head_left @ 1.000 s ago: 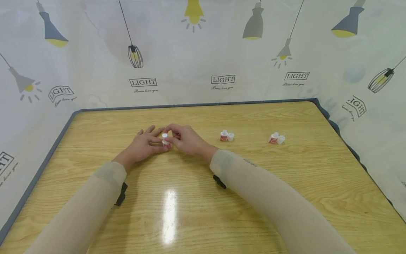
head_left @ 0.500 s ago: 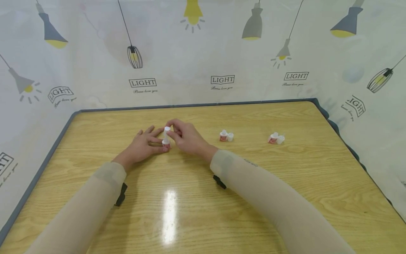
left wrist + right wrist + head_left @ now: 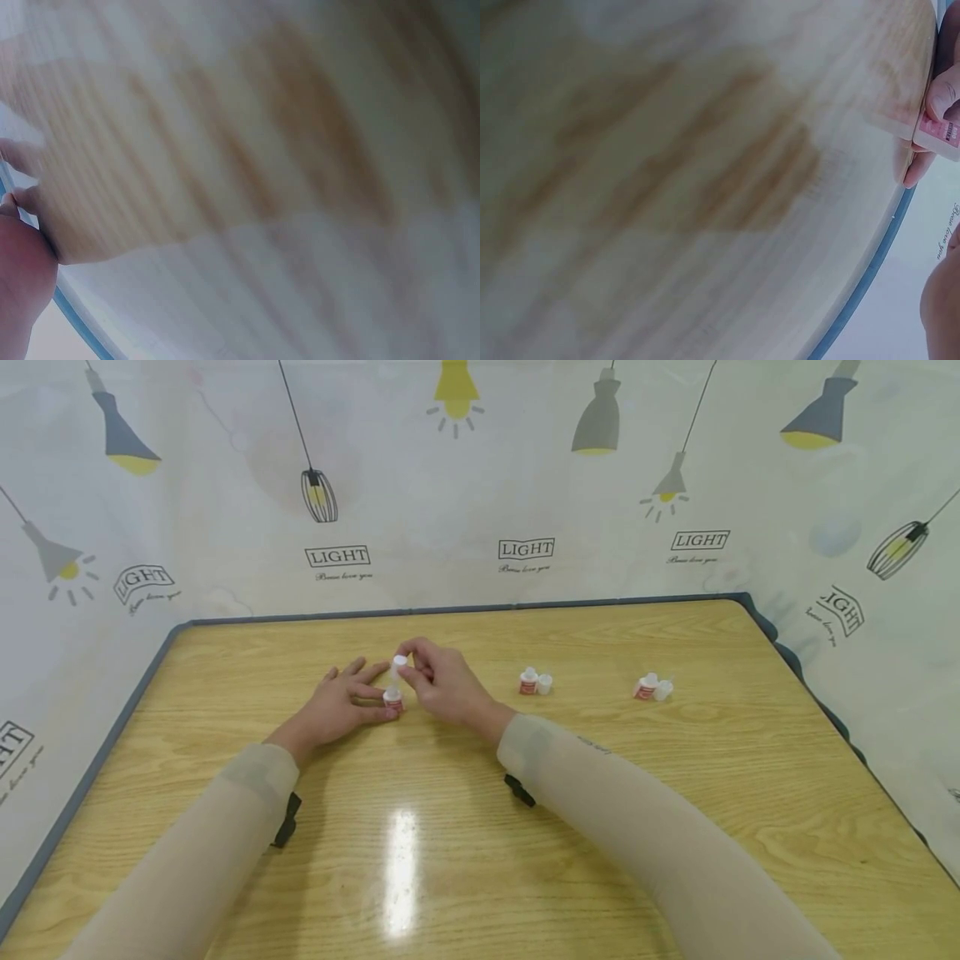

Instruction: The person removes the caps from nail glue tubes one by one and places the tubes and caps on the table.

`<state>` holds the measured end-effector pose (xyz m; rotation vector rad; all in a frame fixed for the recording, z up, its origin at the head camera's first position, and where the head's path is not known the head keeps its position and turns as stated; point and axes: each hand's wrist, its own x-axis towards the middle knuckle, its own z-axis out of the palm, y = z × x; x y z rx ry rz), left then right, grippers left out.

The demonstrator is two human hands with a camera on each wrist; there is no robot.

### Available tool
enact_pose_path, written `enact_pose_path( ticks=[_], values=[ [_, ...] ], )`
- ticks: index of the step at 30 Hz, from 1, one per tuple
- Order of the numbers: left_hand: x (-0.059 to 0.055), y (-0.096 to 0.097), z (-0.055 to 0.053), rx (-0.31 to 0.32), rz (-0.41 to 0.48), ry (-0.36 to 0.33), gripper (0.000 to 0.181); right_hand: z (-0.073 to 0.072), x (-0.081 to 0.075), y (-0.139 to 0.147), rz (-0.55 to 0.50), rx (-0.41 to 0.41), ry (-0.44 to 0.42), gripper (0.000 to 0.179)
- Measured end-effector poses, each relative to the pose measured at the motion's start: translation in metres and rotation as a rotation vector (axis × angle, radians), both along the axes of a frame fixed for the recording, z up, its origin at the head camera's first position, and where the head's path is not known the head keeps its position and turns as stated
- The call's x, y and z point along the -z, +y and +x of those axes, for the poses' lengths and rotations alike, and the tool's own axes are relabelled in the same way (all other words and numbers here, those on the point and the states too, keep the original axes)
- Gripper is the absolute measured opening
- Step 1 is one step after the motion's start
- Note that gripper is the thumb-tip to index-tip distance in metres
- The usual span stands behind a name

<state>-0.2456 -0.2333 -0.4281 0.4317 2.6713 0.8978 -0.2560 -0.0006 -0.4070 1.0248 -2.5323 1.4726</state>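
A small white bottle with a red label [image 3: 393, 700] stands on the table, pinched between thumb and finger of my left hand [image 3: 337, 708], whose other fingers are spread out. Just above the bottle, my right hand [image 3: 448, 683] pinches a white cap [image 3: 400, 662] between thumb and index finger, apart from the bottle's neck. In the right wrist view, the bottle's red label [image 3: 939, 135] shows at the right edge beside a thumb [image 3: 943, 94]. The left wrist view catches only part of the hand [image 3: 22, 277], with the bottle out of sight.
To the right, a second red-labelled bottle [image 3: 528, 682] stands with its white cap [image 3: 545, 684] beside it. Further right is a third bottle [image 3: 646, 687] with a cap [image 3: 663, 690] against it. The wooden table [image 3: 480, 827] has a dark edge along the patterned wall [image 3: 435, 527].
My right hand has lifted the white cap up off the bottle and slightly right, exposing its neck. My left hand keeps its hold on the bottle in the same place.
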Motion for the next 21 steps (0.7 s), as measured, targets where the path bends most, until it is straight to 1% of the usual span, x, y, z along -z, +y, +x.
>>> enact_pose_path(
  ticks=[3, 9, 12, 16, 21],
  values=[
    [-0.0001, -0.0004, 0.0002, -0.003, -0.002, -0.002, 0.049, 0.0009, -0.0007, -0.0007, -0.008, -0.006, -0.002, 0.014],
    [0.0003, -0.0005, 0.0004, 0.002, -0.005, 0.007, 0.05, 0.0035, -0.0031, -0.0031, -0.009, -0.061, -0.014, 0.016],
    [0.0001, -0.0003, 0.0008, 0.004, 0.0, 0.007, 0.05, 0.0041, -0.003, -0.0039, -0.006, -0.074, -0.016, 0.016],
    [-0.0009, 0.0004, 0.0015, 0.005, 0.0, 0.012, 0.051, 0.0046, -0.0031, -0.0043, -0.007, -0.065, -0.021, 0.018],
    [-0.002, 0.001, 0.0023, 0.003, 0.003, 0.015, 0.05, 0.0037, -0.003, -0.004, 0.002, -0.034, -0.012, 0.02]
  ],
)
